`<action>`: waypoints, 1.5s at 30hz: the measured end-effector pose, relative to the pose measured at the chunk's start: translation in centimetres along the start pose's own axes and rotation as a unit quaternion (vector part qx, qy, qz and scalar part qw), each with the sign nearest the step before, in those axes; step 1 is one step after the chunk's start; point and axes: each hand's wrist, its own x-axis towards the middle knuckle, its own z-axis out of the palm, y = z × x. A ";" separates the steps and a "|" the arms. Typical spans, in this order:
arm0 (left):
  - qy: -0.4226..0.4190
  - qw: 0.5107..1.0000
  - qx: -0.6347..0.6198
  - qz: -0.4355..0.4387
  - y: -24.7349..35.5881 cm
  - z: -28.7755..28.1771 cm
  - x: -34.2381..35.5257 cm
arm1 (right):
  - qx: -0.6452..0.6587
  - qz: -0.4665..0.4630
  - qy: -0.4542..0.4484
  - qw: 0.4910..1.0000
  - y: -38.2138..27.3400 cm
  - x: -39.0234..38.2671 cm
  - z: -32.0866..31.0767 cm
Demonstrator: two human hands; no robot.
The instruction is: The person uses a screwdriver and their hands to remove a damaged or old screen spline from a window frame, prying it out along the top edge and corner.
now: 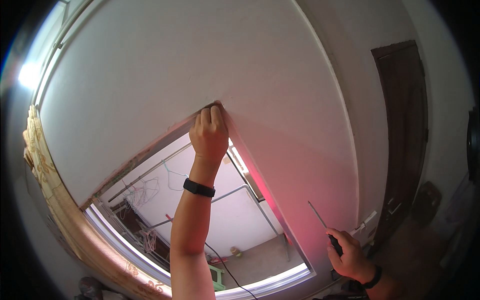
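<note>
1. Nearest the camera, the bare left forearm point(191, 235) is running up from the lower edge, wearing a black wristband point(198, 187).
2. At its end, the left hand point(209, 134) is touching the upper corner point(218, 104) of the opening, its fingers curling close together; since the hand is hiding its own fingertips, I cannot tell whether they are clamping on anything.
3. Lower at right, the right hand point(350, 256) is clamping round the dark handle of a screwdriver point(335, 244), whose thin shaft is pointing up and leftward, well apart from the corner.
4. Just beyond the left hand, the opening's top edge point(135, 161) is showing a rough, discoloured strip, so the finishing there is looking incomplete, in my judgement.
5. No fastener is showing at the corner, and the screwdriver is not working on it; how much is already done is remaining unclear.
6. Farther out, tangled hangers point(142, 192) are hanging inside the opening, a patterned curtain point(47, 175) is draping at left, and a dark door point(402, 110) is standing at far right.
</note>
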 end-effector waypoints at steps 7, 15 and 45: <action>0.068 0.997 0.013 -0.032 -0.3 0.6 0.1 | -0.026 0.012 0.008 1.000 -0.3 -1.0 -0.4; -0.003 0.998 0.006 -0.063 -4.6 -4.1 -4.2 | -0.010 0.003 -0.025 1.000 0.1 -0.1 -0.1; -0.605 0.601 -0.139 -0.504 4.0 -39.6 -42.5 | -0.032 -0.006 -0.238 0.971 3.0 3.0 0.1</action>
